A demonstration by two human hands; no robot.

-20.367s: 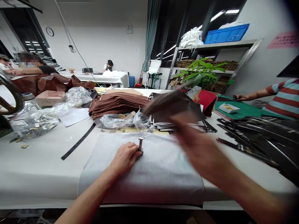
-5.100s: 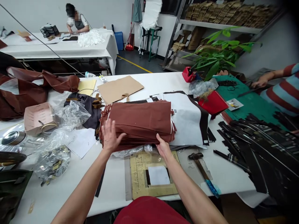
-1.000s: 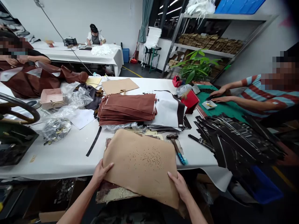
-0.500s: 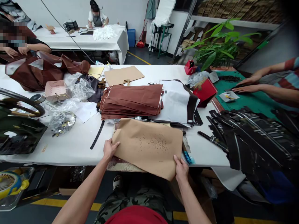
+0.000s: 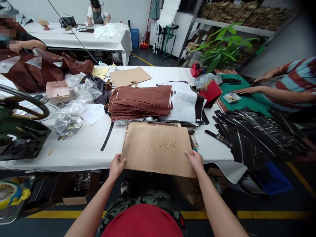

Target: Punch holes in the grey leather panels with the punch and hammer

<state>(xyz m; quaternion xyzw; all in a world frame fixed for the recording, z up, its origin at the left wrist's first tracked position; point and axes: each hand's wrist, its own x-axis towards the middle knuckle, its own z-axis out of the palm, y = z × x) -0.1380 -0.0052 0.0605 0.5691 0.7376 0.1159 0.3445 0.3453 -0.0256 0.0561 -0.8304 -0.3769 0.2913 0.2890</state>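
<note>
A tan sheet of card (image 5: 158, 149), dotted with many small dark holes or specks, lies level at the front edge of the white table. My left hand (image 5: 117, 166) pinches its left edge near the front corner, and my right hand (image 5: 195, 160) grips the right edge. Just behind the sheet is a stack of reddish-brown fabric pieces (image 5: 140, 102). White sheets with black edging (image 5: 184, 102) lie to the right of that stack. A black strip (image 5: 107, 136) rests on the table left of the card.
On the left are a dark green hand press (image 5: 22, 131) and a plastic bag of metal parts (image 5: 67, 125). Black zipper strips (image 5: 256, 131) are piled at the right. A person's hand (image 5: 245, 90) rests on a green mat (image 5: 256, 103). Other people sit farther back.
The tan sheet has turned so its front edge runs more level, its right side swinging up and away. Both hands still hold it. The view has shifted slightly.
</note>
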